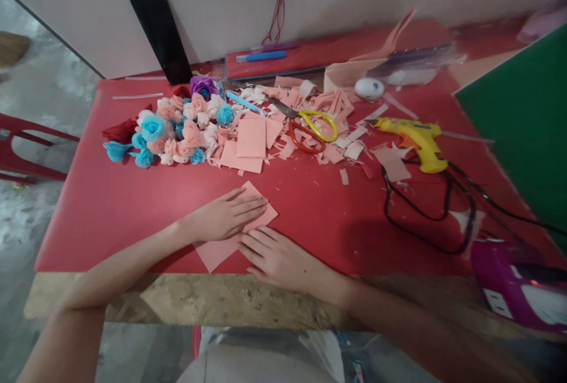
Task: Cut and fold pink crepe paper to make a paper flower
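Observation:
A sheet of pink paper lies near the front edge of the red table, with its corners pointing away from and toward me. My left hand rests flat across the upper part of the paper, fingers stretched out to the right. Just below and to the right, my right hand lies palm down with its fingertips on the paper's right side. Both hands cover the paper's middle, so I cannot tell whether it is folded. Beyond them are stacked pink paper pieces.
Paper flowers are heaped at the back left. Scissors lie on pink scraps. A yellow glue gun sits at right, its black cable looped below. A purple power strip is near the right edge; a phone leans on the wall.

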The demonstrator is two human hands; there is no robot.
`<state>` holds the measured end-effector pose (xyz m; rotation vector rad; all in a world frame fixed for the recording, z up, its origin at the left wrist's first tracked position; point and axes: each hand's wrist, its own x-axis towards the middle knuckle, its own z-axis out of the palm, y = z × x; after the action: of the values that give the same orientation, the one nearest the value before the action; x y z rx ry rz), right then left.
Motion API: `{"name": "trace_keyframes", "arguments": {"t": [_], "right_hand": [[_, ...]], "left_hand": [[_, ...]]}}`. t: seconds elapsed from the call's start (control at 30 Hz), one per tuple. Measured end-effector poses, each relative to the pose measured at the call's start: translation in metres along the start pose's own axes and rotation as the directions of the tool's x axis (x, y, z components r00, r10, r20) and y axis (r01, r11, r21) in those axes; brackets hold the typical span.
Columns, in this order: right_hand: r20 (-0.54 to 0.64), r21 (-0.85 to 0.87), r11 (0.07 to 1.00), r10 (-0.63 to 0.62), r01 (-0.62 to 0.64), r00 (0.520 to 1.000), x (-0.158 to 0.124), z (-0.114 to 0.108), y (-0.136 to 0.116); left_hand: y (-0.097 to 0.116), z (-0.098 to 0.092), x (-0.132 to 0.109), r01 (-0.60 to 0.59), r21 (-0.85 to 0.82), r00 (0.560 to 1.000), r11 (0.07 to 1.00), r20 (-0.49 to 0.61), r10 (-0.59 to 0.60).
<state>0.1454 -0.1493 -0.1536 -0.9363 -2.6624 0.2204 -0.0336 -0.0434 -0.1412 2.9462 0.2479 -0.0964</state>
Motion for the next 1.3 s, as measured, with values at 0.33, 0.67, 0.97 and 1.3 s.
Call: {"name": "trace_keyframes", "arguments": {"t": [0.33,0.67,0.97,1.3], "right_hand": [[-0.016,0.008,1.000,-0.012,0.013,1.000,-0.001,-0.001,0.001],[-0.142,-0.052,0.998,-0.028,0.021,0.989,-0.002,-0.003,-0.001],[-0.400,0.035,0.995,0.098,-0.091,0.911,-0.005,-0.026,0.010],[-0.361,-0.073,0.986,0.116,-0.152,0.925,-0.020,-0.016,0.029]], "left_hand": [[0.004,-0.011,0.015,0.079,0.038,0.997,0.996,0.012,-0.080],[0.013,-0.011,0.019,0.062,0.088,0.998,0.994,0.016,-0.064],[0.020,-0.012,0.020,0.052,0.104,0.998,0.993,-0.051,-0.047],[0.016,0.001,0.011,0.046,0.061,0.986,0.997,-0.163,-0.035]]}}
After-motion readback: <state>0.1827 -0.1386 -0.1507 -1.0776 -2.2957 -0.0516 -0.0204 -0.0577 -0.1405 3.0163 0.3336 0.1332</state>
